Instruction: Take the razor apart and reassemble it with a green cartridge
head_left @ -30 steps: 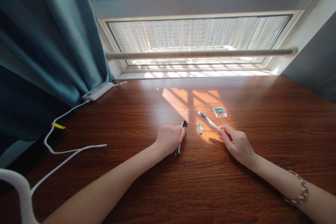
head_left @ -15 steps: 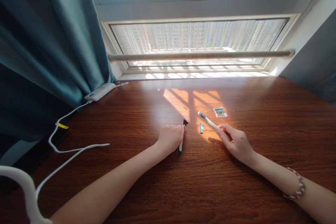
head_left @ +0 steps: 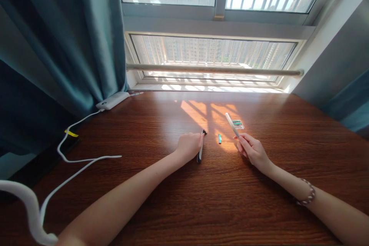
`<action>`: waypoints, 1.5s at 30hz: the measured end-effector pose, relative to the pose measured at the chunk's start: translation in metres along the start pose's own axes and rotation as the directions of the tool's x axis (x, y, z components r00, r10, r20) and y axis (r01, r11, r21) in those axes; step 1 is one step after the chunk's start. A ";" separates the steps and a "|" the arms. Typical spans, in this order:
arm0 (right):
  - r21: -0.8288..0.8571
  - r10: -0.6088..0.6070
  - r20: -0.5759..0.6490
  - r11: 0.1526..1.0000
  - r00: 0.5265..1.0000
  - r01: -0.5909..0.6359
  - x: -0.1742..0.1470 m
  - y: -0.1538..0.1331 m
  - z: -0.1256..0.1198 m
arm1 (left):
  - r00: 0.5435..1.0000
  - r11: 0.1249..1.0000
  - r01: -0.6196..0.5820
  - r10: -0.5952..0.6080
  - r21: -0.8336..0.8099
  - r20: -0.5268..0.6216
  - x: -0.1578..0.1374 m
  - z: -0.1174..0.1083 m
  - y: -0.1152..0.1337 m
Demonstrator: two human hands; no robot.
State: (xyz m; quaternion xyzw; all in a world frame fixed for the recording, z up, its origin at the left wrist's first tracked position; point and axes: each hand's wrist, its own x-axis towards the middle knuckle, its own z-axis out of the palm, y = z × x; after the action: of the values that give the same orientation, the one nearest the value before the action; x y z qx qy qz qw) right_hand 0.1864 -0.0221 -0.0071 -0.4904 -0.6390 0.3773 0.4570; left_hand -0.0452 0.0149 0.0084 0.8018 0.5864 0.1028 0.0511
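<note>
While left hand (head_left: 188,147) grips 1 razor handle (head_left: 200,150), right hand (head_left: 250,148) grips 1 toothbrush (head_left: 231,123), 1 loose blade cartridge (head_left: 219,138) btwn.

Both forearms are reaching in from the frame's bottom; the left hand (head_left: 188,147) is curling palm-down at centre, the right hand (head_left: 253,150) pinching right of centre.
</note>
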 end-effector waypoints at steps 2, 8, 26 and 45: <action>0.093 0.043 0.000 0.995 0.999 -0.042 -0.003 -0.008 0.007 | 0.999 0.995 -0.032 0.029 -0.094 -0.032 -0.005 -0.006 0.006; 0.139 0.042 0.211 0.988 0.977 -0.072 -0.019 -0.036 0.044 | 0.972 0.354 -0.090 0.235 -0.931 -0.005 -0.029 -0.008 0.033; -0.401 -0.218 0.195 0.872 0.956 0.281 0.041 0.028 0.021 | 0.967 -0.248 0.213 -0.088 -0.945 0.240 0.005 -0.025 0.005; -0.172 -0.503 0.111 0.840 0.857 0.515 0.002 -0.016 0.033 | 0.755 -0.137 0.620 0.373 -0.773 0.540 -0.020 -0.018 0.029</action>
State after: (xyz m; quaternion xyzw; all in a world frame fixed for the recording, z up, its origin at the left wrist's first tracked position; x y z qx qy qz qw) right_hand 0.1502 -0.0247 -0.0011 -0.3340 -0.7938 0.1925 0.4704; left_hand -0.0279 -0.0142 0.0298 0.3864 0.3259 0.2232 0.8335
